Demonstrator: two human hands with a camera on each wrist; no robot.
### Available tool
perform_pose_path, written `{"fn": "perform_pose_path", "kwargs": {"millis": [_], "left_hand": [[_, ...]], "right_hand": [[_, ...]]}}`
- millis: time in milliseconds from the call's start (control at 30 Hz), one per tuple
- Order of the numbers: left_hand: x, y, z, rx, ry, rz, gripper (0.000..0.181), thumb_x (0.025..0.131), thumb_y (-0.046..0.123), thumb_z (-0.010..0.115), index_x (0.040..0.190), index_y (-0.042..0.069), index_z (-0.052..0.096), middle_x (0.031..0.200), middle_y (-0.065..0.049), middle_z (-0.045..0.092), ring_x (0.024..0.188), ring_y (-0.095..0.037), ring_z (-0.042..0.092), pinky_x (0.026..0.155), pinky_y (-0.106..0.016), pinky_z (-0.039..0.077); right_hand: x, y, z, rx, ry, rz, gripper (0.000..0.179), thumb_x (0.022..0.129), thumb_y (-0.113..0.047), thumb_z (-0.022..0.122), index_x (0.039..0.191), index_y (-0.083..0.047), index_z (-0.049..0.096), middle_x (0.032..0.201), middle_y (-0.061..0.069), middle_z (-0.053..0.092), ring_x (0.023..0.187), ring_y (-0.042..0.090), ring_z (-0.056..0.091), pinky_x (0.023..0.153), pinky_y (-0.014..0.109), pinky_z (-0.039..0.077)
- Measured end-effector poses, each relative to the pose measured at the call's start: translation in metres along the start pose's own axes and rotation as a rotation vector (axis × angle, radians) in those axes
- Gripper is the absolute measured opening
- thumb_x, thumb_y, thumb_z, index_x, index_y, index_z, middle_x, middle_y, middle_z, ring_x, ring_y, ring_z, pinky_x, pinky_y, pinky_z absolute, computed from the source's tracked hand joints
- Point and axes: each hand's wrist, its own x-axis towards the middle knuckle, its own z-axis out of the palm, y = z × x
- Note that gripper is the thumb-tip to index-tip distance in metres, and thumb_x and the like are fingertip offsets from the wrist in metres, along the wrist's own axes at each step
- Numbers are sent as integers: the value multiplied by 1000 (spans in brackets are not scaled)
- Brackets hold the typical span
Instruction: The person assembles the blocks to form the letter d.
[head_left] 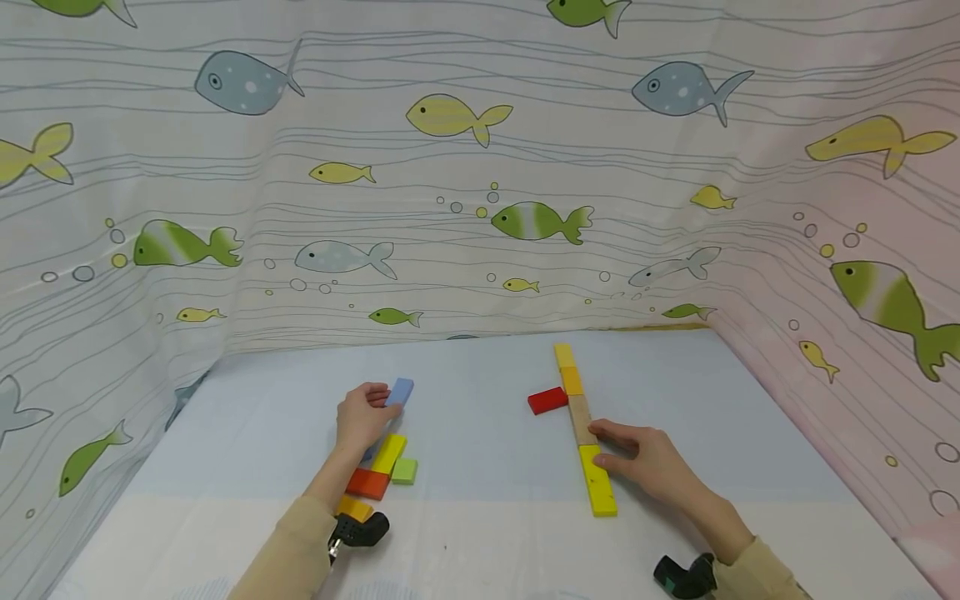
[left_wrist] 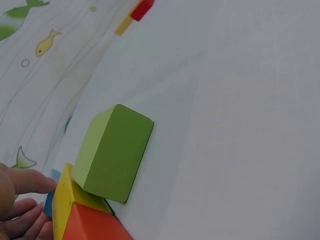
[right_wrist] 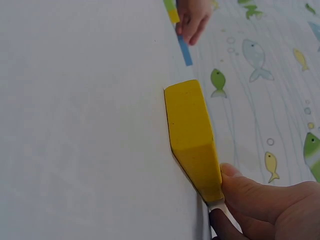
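In the head view my left hand (head_left: pixel 363 417) pinches a light blue block (head_left: pixel 401 391) between thumb and fingers at the far end of the left row. Closer in that row are a yellow block (head_left: pixel 389 455), a red-orange block (head_left: pixel 368 483) and an orange block (head_left: pixel 354 507). A green block (head_left: pixel 405 472) leans against the yellow one. My right hand (head_left: pixel 645 458) touches the right side of another row, index fingertip at the plain wooden block (head_left: pixel 581 420), thumb at the long yellow block (right_wrist: pixel 190 125). Its other fingers are partly hidden.
Two yellow-orange blocks (head_left: pixel 567 368) continue the right row toward the back. A red block (head_left: pixel 547 401) sticks out from its left side. Fish-print cloth (head_left: pixel 450 250) walls in the white table (head_left: pixel 480 533) at the back and sides.
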Motion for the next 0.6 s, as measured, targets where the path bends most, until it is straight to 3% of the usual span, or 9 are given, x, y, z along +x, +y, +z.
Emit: {"fn": "perform_pose_path", "kwargs": {"millis": [600], "left_hand": [[0, 4, 4, 2, 15, -3, 47, 90, 15, 71, 131, -4, 58, 123, -22, 67, 110, -35, 66, 101, -47, 52]], "right_hand": [[0, 2, 1, 11, -5, -11, 53, 88, -26, 77, 138, -16, 61, 136, 0, 64, 134, 29, 54, 109, 52, 44]]}}
